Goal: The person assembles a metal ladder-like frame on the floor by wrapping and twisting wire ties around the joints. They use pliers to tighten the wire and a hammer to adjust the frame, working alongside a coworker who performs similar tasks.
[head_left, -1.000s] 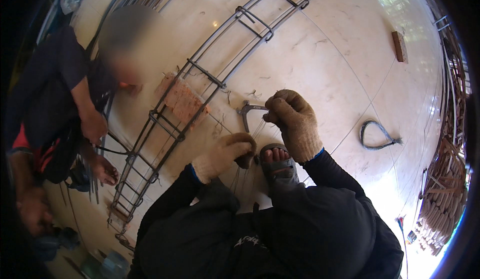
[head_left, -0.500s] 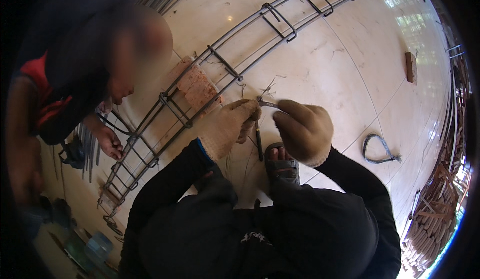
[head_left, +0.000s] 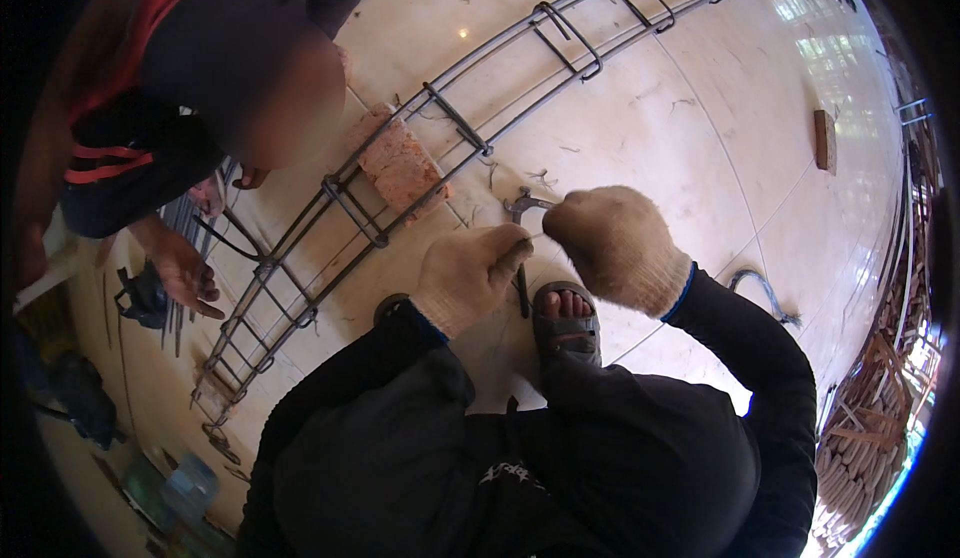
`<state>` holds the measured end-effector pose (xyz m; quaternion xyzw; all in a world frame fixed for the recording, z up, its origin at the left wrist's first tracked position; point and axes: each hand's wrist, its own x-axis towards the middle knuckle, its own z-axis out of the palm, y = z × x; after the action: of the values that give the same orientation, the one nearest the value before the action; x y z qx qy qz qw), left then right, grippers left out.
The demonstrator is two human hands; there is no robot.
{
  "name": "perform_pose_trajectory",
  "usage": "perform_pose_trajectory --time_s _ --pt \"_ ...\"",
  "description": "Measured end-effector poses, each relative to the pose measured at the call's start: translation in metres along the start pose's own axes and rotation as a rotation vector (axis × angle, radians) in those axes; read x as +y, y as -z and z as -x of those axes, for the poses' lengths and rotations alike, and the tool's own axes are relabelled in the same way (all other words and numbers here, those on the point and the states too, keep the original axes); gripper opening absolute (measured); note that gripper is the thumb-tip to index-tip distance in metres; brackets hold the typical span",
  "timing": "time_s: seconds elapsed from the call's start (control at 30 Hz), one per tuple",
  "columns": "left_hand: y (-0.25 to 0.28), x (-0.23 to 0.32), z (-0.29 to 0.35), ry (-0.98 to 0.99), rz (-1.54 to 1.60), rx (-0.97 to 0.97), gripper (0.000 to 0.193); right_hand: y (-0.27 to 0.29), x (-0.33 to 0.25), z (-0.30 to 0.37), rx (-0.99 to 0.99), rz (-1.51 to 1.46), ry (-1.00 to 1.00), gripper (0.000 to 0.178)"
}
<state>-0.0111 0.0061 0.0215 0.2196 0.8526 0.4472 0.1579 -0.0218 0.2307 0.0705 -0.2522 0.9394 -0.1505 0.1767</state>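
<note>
Far left of both hands, a crouching co-worker (head_left: pixel 140 193) in dark clothes with red stripes, one bare hand (head_left: pixel 180 270) lowered with fingers apart, just beside thin grey rods (head_left: pixel 185 226). Nearer the left hand, slanting past beyond its fingers toward the upper right, a long steel-bar cage (head_left: pixel 380 241) with square ties, lying across a reddish brick (head_left: pixel 400 173). Next, the left hand (head_left: pixel 470 273), in a tan knitted glove, fingers curled narrow, thumb and forefinger pinching one end of a thin wire (head_left: pixel 537 236). In the short gap between the hands, that same wire; just beyond it, dark pincers (head_left: pixel 522 200) with one handle pointing back toward the body and the other running behind the right hand. Cannot tell of any contact there. Below the gap, a sandalled foot (head_left: pixel 568 325). Then the right hand (head_left: pixel 620 248), gloved alike, closed to a fist-like pinch on the wire's other end. Right of its wrist, a wire coil (head_left: pixel 787 316), partly behind the sleeve; farther out and beyond, a small brown block (head_left: pixel 824 142); at far right, stacked wooden sticks (head_left: pixel 865 458).
</note>
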Motion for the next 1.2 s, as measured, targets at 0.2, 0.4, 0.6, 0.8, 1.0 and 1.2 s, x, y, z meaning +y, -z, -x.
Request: perform_pose_trajectory --time_s 0.2,0.4,0.6,0.8,1.0,1.2 --pt "0.007 0.004 0.000 0.047 0.065 0.015 0.021 -0.013 -0.006 0.006 -0.065 -0.126 -0.054 0.021" --pt "0.005 0.001 0.004 0.086 -0.042 -0.146 0.024 -0.016 -0.002 0.020 -0.149 -0.191 -0.123 0.015" --pt "-0.013 -0.017 0.010 0.170 0.351 -0.218 0.027 -0.027 0.042 0.042 0.309 -0.287 -0.152 0.009" --pt "0.002 -0.014 0.019 0.262 0.280 -0.348 0.027 -0.031 0.161 0.065 0.559 -0.102 -0.415 0.014" --pt "0.049 0.006 0.030 0.494 0.293 -0.520 0.026 -0.024 0.258 0.131 0.613 0.153 -0.606 0.020" --pt "0.080 -0.001 0.055 0.667 0.452 -0.449 0.026 -0.012 0.362 0.188 0.741 0.350 -0.847 0.020"
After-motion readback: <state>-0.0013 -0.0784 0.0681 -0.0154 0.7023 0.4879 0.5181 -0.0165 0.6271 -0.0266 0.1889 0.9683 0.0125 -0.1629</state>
